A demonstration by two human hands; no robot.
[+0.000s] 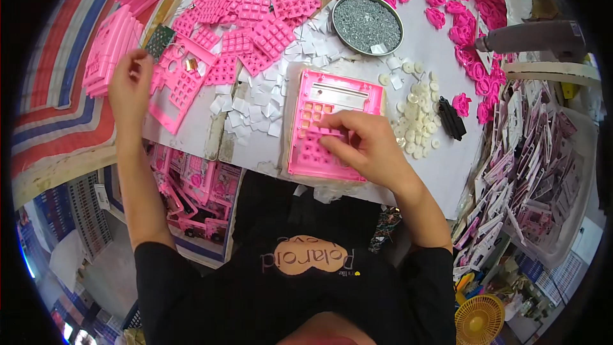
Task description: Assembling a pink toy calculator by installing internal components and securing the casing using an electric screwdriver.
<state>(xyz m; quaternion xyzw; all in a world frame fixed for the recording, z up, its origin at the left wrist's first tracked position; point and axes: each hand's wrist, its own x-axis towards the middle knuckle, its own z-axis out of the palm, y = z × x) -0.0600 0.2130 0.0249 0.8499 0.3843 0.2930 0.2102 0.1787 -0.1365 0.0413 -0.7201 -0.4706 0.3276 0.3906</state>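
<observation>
My right hand point(367, 144) pinches a pink rubber keypad point(314, 148) over a pink plastic casing point(373, 97). The keypad lies partly in the casing, tilted up at the edge under my fingers. Square openings point(313, 112) show beside it, below a silvery strip point(335, 94). On the left, my left hand point(131, 83) is closed with its fingers curled, next to a stack of pink casings point(105, 48) and a green circuit board point(159, 41); what it holds, if anything, is hidden. Another pink casing point(182, 83) lies just right of that hand.
Behind are piled pink keypads point(246, 22), scattered white paper squares point(258, 108) and a round tin of small screws point(367, 22). On the right lie whitish buttons point(418, 115), black parts point(451, 118), pink pieces point(469, 32), a grey power tool point(533, 38) and a full plastic bin point(578, 198).
</observation>
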